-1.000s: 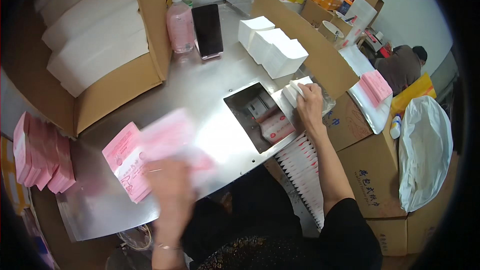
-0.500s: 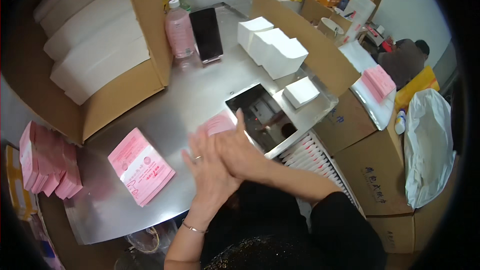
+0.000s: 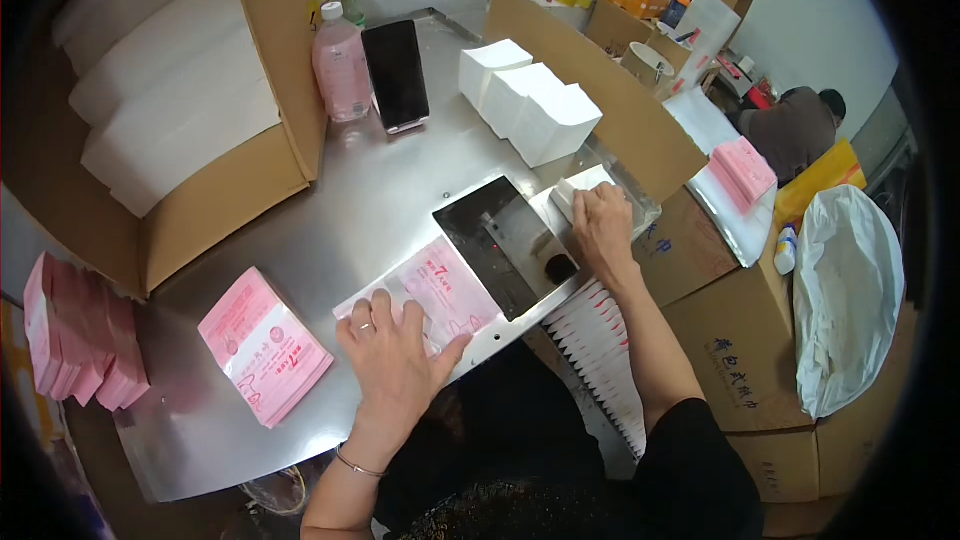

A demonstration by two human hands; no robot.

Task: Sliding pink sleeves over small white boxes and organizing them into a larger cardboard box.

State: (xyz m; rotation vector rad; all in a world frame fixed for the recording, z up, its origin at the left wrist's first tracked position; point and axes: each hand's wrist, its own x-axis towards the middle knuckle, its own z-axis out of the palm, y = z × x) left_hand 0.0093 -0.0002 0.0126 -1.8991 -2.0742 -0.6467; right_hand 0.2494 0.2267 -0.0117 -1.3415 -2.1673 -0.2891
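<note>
My left hand (image 3: 395, 355) lies flat, fingers spread, on a pink and white flat packet (image 3: 435, 290) that rests on the steel table (image 3: 380, 200) beside a dark rectangular opening (image 3: 510, 245). My right hand (image 3: 603, 225) is over a small white stack of folded tissue (image 3: 578, 188) at the far side of the opening, fingers curled on it. A pile of the same pink packets (image 3: 262, 345) sits to the left of my left hand.
Three white tissue blocks (image 3: 525, 100) stand behind the opening. A pink bottle (image 3: 341, 65) and a black phone (image 3: 394, 75) stand at the back. An open cardboard box of white stacks (image 3: 170, 120) is at left. Pink bundles (image 3: 75, 340) lie far left. Another person (image 3: 795, 125) sits far right.
My hands, pressed together in front of the opening half a second ago, have parted: the left now flattens a pink packet, the right has reached to the white stack.
</note>
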